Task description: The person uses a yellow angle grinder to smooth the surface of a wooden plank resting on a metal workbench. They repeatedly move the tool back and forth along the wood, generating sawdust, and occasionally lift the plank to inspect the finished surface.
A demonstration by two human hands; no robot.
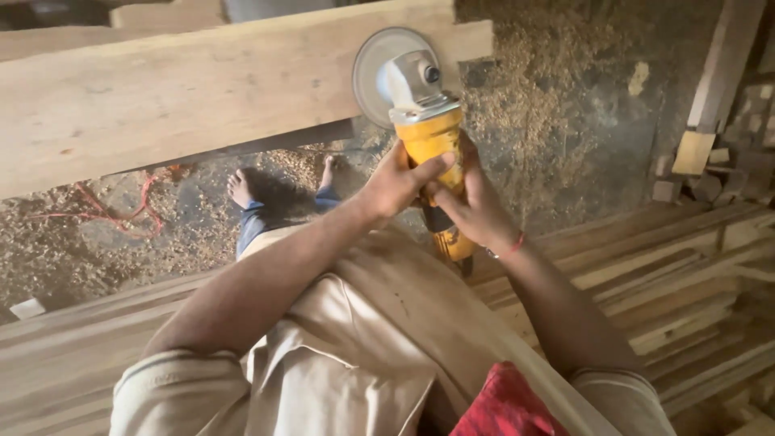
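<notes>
Two hands on one tool. Left hand (397,182) wraps the yellow angle grinder (432,145) around its body, fingers closed tight; right hand (472,206) clasps the same body from the other side, lower down, grip fully closed. Grinder held out in front, grey head uppermost, its round disc (379,69) lying against the face of a long pale wooden plank (186,97) near the plank's right end. Sawdust floor (557,121) below. Red cord (121,206) lies on the floor at left. Stacked timber boards (670,274) beside the right arm.
</notes>
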